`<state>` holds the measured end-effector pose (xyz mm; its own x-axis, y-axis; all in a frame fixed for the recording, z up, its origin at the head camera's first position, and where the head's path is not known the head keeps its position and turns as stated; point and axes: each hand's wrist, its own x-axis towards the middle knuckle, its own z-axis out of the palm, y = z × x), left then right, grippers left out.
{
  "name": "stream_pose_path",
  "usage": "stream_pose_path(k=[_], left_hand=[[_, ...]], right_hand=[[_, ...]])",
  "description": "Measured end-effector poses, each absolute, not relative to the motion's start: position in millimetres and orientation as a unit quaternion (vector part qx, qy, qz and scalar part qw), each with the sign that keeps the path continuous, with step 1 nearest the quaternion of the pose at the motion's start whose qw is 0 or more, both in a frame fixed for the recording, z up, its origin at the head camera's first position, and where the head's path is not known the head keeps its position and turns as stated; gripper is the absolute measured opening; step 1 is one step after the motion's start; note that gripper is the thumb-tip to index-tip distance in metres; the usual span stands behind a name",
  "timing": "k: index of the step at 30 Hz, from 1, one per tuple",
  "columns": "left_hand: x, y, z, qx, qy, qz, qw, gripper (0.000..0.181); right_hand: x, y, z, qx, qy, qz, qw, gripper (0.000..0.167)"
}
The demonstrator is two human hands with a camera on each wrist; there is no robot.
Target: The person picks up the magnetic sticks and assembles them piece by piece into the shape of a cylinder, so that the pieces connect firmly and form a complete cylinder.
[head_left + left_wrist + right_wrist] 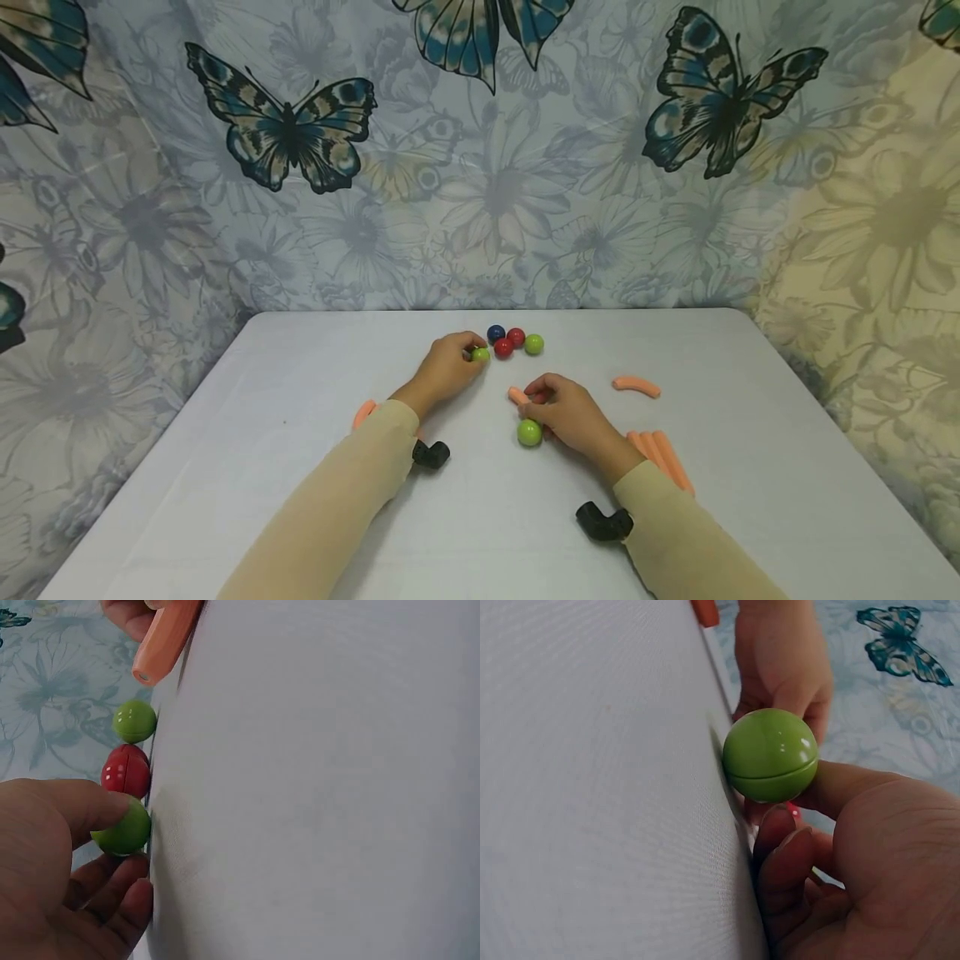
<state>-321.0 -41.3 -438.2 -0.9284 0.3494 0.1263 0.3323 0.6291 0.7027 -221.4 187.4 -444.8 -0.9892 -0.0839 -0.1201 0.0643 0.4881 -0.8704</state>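
Note:
My left hand (447, 367) pinches a green ball (480, 355) between thumb and fingers at the back of the table; the left wrist view shows the thumb on top of this ball (126, 829). Right beside it lie two red balls (503, 347), a blue ball (496, 334) and another green ball (534, 344). My right hand (573, 417) holds a short orange stick (517, 396) by one end, its other end pointing back and left. A third green ball (529, 432) sits on the table just in front of the right fingers, large in the right wrist view (770, 755).
One curved orange stick (636, 387) lies to the right on the white table (750, 467). Several orange sticks (671, 460) lie side by side, partly behind the right forearm. More orange (363, 414) shows behind the left sleeve. A butterfly-patterned cloth (495, 183) stands behind the table.

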Motion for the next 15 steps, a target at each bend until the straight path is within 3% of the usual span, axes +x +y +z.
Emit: stream_pose_path(k=[15], left_hand=[[-271, -56, -431, 0.248, 0.898, 0.356, 0.077, 0.031]], right_hand=[[-220, 189, -446, -0.024, 0.856, -0.511, 0.073, 0.023]])
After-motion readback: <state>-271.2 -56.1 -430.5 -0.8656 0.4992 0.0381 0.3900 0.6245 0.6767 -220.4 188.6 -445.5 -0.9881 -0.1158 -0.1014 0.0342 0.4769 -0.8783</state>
